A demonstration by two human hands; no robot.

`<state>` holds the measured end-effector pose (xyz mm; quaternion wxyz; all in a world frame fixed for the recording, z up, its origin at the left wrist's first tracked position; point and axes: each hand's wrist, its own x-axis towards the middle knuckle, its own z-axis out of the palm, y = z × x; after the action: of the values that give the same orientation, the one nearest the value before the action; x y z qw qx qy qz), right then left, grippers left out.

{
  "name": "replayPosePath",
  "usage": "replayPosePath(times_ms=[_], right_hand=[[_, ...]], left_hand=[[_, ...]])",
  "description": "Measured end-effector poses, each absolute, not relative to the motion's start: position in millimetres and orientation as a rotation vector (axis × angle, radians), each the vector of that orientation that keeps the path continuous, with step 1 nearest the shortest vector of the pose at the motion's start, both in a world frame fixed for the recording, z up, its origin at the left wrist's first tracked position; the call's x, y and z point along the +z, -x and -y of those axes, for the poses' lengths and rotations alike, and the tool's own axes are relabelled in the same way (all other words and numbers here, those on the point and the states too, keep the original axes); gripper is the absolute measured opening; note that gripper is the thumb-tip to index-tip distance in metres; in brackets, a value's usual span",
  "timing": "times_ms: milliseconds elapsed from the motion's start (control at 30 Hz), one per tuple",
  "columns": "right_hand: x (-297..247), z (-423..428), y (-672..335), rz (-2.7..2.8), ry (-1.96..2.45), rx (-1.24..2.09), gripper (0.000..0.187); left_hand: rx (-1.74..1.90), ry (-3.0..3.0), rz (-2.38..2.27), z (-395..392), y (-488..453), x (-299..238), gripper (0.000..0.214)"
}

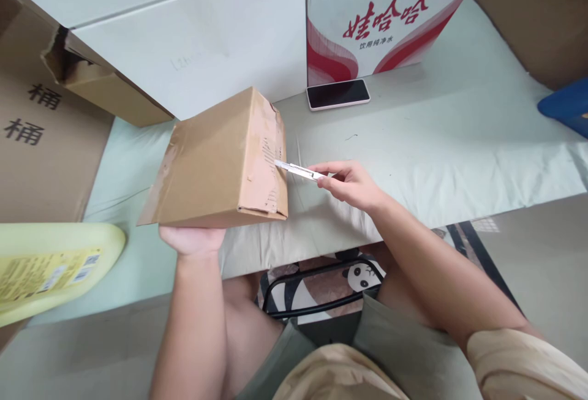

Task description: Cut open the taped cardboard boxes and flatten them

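Note:
A small brown cardboard box (220,161) with torn label remains on its right side is tilted up over the table. My left hand (190,241) grips it from underneath at its near edge, fingers hidden below the box. My right hand (349,182) pinches a slim white utility knife (298,170), whose tip touches the box's right side near the upper edge.
The table is covered with a pale cloth (436,161). A phone (339,94) lies by a red-and-white carton (381,14). A large white box (184,32) stands behind, brown cartons (32,124) at left, a yellow object (46,271) near left, a blue item (567,106) at right.

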<state>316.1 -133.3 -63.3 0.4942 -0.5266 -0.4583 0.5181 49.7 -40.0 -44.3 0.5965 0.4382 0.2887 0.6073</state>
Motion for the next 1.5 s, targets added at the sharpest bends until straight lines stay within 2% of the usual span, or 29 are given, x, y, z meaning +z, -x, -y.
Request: replayPosePath(times_ms=[367, 800, 867, 933, 967, 1033, 1067, 1200, 1500], right_hand=[[-58, 140, -316, 1.196, 1.149, 1.272, 0.026], [-62, 141, -316, 0.981, 1.069, 1.167, 0.037], [-61, 140, -315, 0.981, 1.059, 1.149, 0.032], [-61, 139, -313, 0.999, 1.051, 1.128, 0.017], [-61, 139, -312, 1.009, 1.043, 1.111, 0.021], [-62, 138, -310, 1.025, 1.018, 1.07, 0.043], [-63, 137, -309, 1.027, 1.004, 1.052, 0.048], [-61, 138, -305, 1.02, 0.958, 1.085, 0.031], [-50, 140, -300, 0.971, 0.997, 1.298, 0.04]], left_hand=[[1.409, -0.939, -0.628, 40, -52, -38, 0.046], [1.269, -0.865, -0.688, 40, -44, -33, 0.047], [1.271, -0.857, -0.702, 39, -43, -36, 0.046], [1.271, -0.823, -0.743, 39, -41, -42, 0.044], [1.271, -0.801, -0.769, 39, -40, -46, 0.043], [1.283, -0.756, -0.82, 39, -38, -55, 0.04], [1.296, -0.731, -0.842, 40, -38, -58, 0.038], [1.328, -0.655, -0.872, 43, -43, -61, 0.022], [1.228, -0.819, -0.867, 44, -54, -52, 0.024]])
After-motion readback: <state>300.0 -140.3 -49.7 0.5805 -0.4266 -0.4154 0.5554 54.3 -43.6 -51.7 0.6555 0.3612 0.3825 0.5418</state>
